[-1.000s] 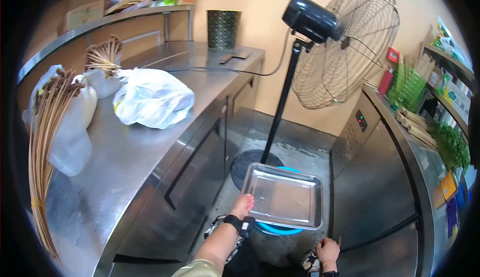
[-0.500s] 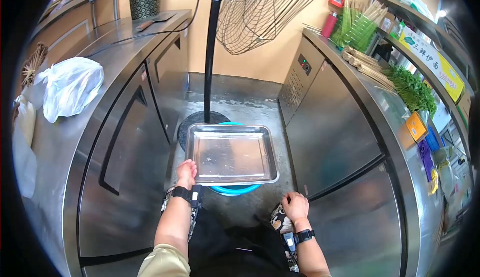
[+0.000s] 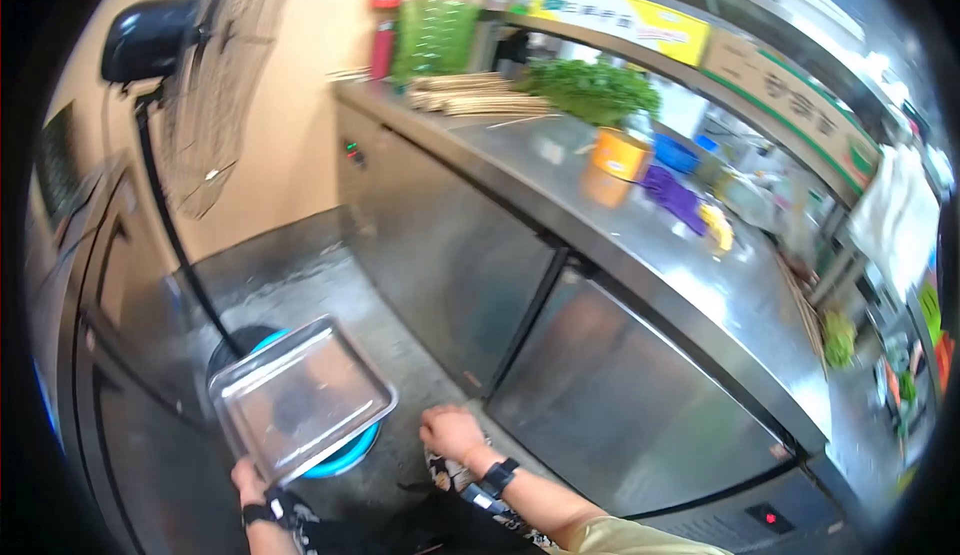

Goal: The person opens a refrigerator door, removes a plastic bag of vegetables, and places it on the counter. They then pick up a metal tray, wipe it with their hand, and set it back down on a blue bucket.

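My left hand (image 3: 249, 479) is closed on the near left edge of a shallow metal tray (image 3: 305, 395). Beneath the tray, a blue basin (image 3: 345, 458) shows at its rim, standing on the floor. My right hand (image 3: 452, 433) rests by my knee, to the right of the tray, with its fingers curled down; whether anything is in them is hidden. The tray is bare apart from small marks and reflections.
A steel counter (image 3: 480, 150) runs along the right, bearing wooden skewers (image 3: 480, 95), leafy greens (image 3: 590, 92), an orange container (image 3: 615, 160) and a purple cloth (image 3: 672, 198). A black standing fan (image 3: 150, 43) rises behind the tray. Steel cabinets flank the floor.
The view has swung to the right, so more of the right counter and shelves shows and the tray appears lower left and tilted. My left hand remains at its edge.
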Demonstrator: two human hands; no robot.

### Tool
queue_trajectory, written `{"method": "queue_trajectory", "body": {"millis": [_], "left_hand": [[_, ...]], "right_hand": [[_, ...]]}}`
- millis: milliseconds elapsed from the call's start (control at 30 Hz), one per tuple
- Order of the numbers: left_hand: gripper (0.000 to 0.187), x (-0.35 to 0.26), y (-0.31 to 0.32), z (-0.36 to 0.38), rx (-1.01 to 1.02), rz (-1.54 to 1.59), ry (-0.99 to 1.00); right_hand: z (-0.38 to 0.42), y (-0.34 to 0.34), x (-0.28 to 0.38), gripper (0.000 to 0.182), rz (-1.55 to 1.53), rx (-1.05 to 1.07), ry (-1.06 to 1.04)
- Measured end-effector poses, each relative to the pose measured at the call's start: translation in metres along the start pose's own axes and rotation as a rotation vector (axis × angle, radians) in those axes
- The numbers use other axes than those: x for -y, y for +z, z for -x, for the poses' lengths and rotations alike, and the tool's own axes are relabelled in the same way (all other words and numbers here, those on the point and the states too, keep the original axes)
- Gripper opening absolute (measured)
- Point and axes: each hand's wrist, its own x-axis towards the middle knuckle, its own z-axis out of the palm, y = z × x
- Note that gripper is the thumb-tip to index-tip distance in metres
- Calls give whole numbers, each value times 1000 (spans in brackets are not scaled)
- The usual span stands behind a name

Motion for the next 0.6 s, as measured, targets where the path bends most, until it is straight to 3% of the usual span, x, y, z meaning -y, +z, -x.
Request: {"method": "queue_trajectory", "body": {"millis": [100, 133, 167, 333, 433, 533, 600], "left_hand": [[44, -36, 11, 39, -11, -177, -95], [48, -24, 3, 11, 1, -132, -124], [23, 1, -33, -75, -103, -475, -207], [49, 15, -31, -47, 356, -104, -196], [49, 12, -33, -29, 223, -39, -215], [50, -56, 17, 67, 47, -220, -301], [51, -49, 11, 59, 52, -162, -287]], "right_hand": [[0, -2, -2, 22, 1, 50, -11], [0, -6, 0, 24, 9, 96, 2], [1, -6, -1, 23, 2, 55, 1], [4, 2, 0, 22, -11, 8, -9], [4, 4, -2, 22, -29, -8, -30], [5, 2, -3, 23, -32, -3, -32], [6, 1, -4, 23, -33, 0, -31]]}}
